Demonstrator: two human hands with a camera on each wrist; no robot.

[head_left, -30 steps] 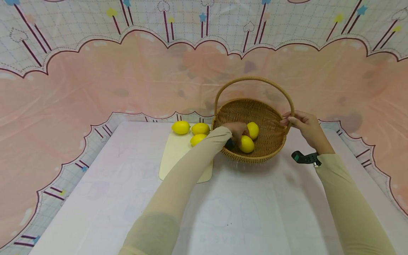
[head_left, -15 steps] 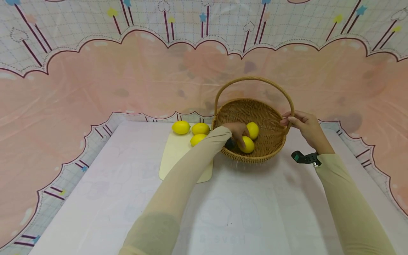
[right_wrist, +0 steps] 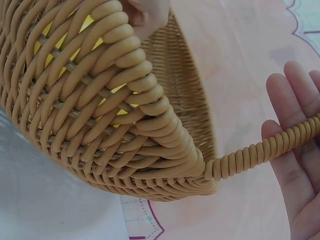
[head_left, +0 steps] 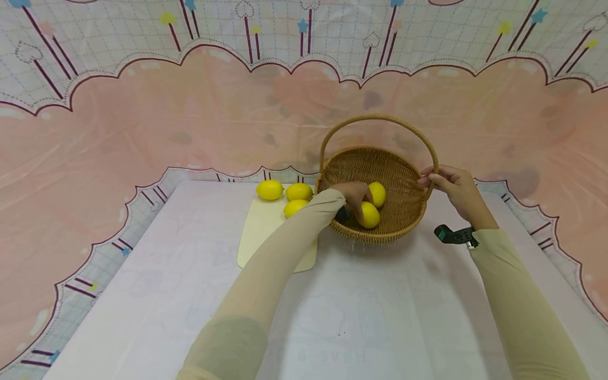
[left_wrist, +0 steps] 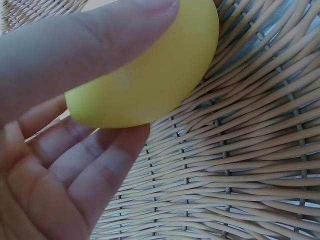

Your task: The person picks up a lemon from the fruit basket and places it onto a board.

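Observation:
A wicker basket (head_left: pixel 401 216) leans tilted, its opening facing me. My left hand (head_left: pixel 352 195) reaches inside and holds a yellow lemon (head_left: pixel 369 215) near the lower rim. In the left wrist view, the thumb lies over that lemon (left_wrist: pixel 155 85), with fingers beneath it and the woven wall (left_wrist: pixel 240 165) behind. A second lemon (head_left: pixel 377 194) lies just beyond, in the basket. At the right side, my right hand (head_left: pixel 453 190) holds the lower end of the arched handle (head_left: pixel 380 117). The right wrist view shows the wrapped handle (right_wrist: pixel 240 161) crossing the fingers.
A cream cutting board (head_left: pixel 266 232) lies left of the basket, partly under my left sleeve (head_left: pixel 266 274). Three lemons (head_left: pixel 269 190) sit at its far end. Printed cloth (head_left: pixel 237 126) hangs behind the white table (head_left: pixel 142 274). A dark camera (head_left: pixel 453 235) juts from my right wrist.
Almost nothing differs: the fingers of my left hand shift slightly around the lemon in the basket. My right hand and the basket stay put.

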